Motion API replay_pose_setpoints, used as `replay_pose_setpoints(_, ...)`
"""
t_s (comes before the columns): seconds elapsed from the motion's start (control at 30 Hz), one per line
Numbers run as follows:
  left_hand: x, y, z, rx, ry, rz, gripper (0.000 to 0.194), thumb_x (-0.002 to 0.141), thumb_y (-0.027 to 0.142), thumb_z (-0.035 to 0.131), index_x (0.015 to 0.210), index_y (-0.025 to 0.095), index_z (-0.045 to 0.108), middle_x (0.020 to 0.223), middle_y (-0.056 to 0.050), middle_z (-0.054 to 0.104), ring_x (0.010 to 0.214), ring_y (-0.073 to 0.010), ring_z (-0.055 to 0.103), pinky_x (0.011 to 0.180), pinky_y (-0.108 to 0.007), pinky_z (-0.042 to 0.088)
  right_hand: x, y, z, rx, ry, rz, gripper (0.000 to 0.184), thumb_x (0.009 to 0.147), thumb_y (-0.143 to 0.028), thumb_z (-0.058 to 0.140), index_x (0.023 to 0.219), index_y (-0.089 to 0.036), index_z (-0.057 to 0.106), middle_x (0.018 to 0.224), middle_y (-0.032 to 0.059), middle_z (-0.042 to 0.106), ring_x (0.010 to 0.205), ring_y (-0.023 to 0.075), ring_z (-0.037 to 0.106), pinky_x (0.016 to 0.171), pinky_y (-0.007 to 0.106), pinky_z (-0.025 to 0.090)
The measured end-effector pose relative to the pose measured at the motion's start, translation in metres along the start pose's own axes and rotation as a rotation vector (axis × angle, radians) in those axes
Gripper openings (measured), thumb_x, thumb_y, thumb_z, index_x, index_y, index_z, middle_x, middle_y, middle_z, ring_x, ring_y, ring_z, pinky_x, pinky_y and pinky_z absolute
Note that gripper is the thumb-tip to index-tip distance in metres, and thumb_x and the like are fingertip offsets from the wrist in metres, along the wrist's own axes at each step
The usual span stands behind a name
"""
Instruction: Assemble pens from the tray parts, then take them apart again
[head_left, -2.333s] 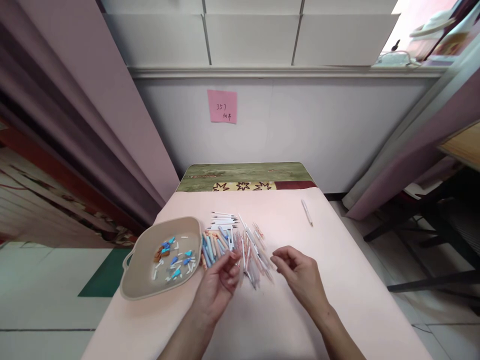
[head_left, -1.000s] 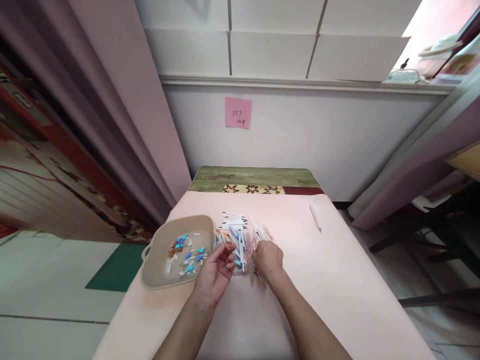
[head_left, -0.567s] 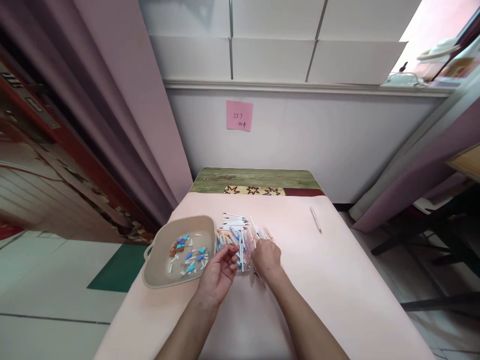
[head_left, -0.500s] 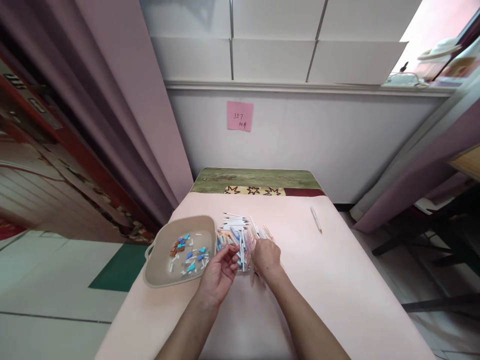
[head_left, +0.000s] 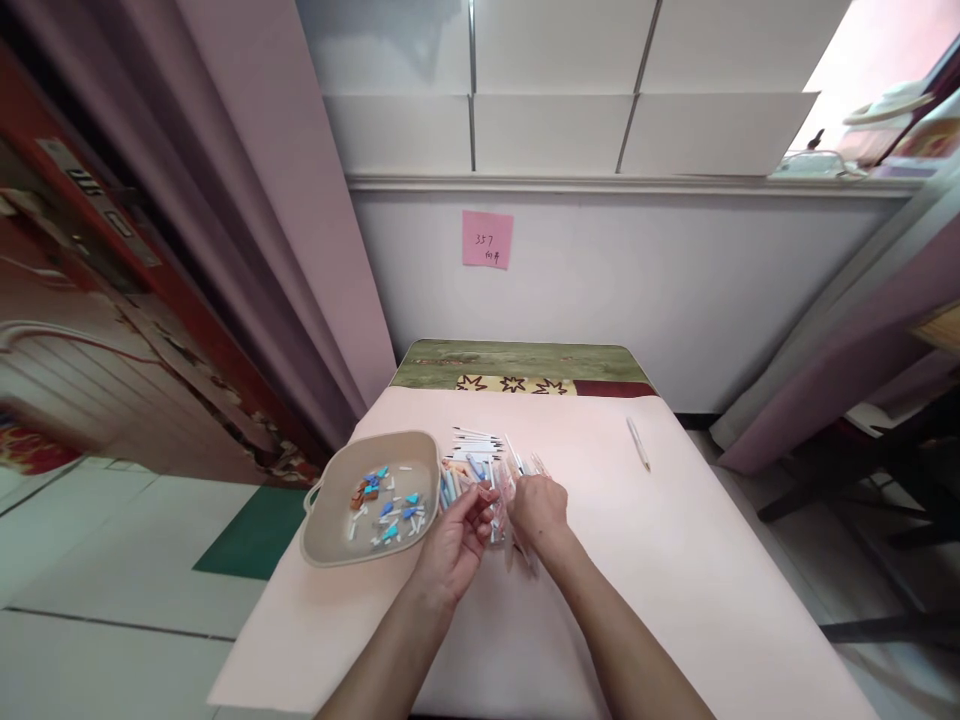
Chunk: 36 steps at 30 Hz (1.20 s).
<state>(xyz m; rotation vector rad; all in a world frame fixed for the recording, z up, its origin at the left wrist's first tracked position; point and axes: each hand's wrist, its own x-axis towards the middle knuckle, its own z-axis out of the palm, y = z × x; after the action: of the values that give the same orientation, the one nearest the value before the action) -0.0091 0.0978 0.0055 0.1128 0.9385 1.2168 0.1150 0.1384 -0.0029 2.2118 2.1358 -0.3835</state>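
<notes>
Fingers: right hand [head_left: 537, 506] is lying palm down on the pile, fingers curled together over clear pen tubes; whether it is pinching one, I cannot tell. Left hand [head_left: 459, 535] is cupped beside it, thumb and fingertips nearly closing over something small that is too tiny to make out.
Pile: heap of thin plastic pen parts, white, blue, orange and clear [head_left: 480, 465], is sitting near the middle of the pink tabletop [head_left: 675, 590], touching both hands.
Change: two seconds back the right hand was hovering open, apart from the pile; a second ago it was already resting on the tubes, and it is staying there, so picking from the heap looks under way.
Tray: beige plastic tray with handles [head_left: 322, 535] is lying by the left edge, just beside the pile, holding small blue, brown and white caps [head_left: 382, 500].
Farther out: single clear pen [head_left: 638, 444] is lying well apart toward the right edge; pink sticky note [head_left: 487, 239] is hanging on the wall beyond the far edge.
</notes>
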Motion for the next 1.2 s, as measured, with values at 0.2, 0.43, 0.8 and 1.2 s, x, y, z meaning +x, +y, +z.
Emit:
replay_pose_setpoints(0.2,-0.001,-0.004,-0.004,0.037,0.023,0.074,0.011,0.087,0.014,0.058,0.086,0.009,0.067,0.081,-0.008,0.070,0.055,-0.0070,0.060,0.046,-0.014,0.049,-0.043,0.029,-0.023,0.506,0.184,-0.214,0.015,0.086,-0.027,0.049,0.089,-0.022,0.063,0.067,-0.0017,0.070,0.061,0.0135,0.063,0.057,0.020,0.040)
replay_pose_setpoints(0.43,-0.002,-0.017,0.003,0.034,0.002,0.097,0.012,0.088,0.014,0.057,0.083,0.009,0.067,0.075,-0.008,0.070,0.062,-0.0108,0.066,0.054,-0.018,0.055,-0.074,0.035,-0.023,0.616,0.274,-0.222,0.015,0.083,-0.026,0.053,0.082,-0.025,0.069,0.070,-0.0031,0.071,0.063,0.0126,0.063,0.059,0.019,0.038)
replay_pose_setpoints(0.8,-0.014,-0.033,-0.007,0.053,0.059,0.084,0.007,0.086,0.011,0.058,0.080,0.009,0.063,0.076,-0.012,0.072,0.064,-0.0158,0.069,0.062,-0.027,0.059,-0.090,0.036,-0.016,0.334,0.283,-0.280,0.021,0.090,-0.028,0.051,0.093,-0.028,0.072,0.086,0.0014,0.073,0.077,0.0143,0.066,0.062,0.020,0.036)
replay_pose_setpoints(1.2,-0.032,-0.066,-0.025,0.018,-0.007,-0.018,0.008,0.085,0.011,0.060,0.080,0.008,0.065,0.076,-0.012,0.072,0.067,-0.0177,0.070,0.065,-0.028,0.060,-0.114,0.040,0.014,0.350,0.266,-0.208,0.033,0.088,-0.031,0.057,0.121,-0.028,0.060,0.091,0.0013,0.075,0.078,0.0177,0.070,0.063,0.021,0.042)
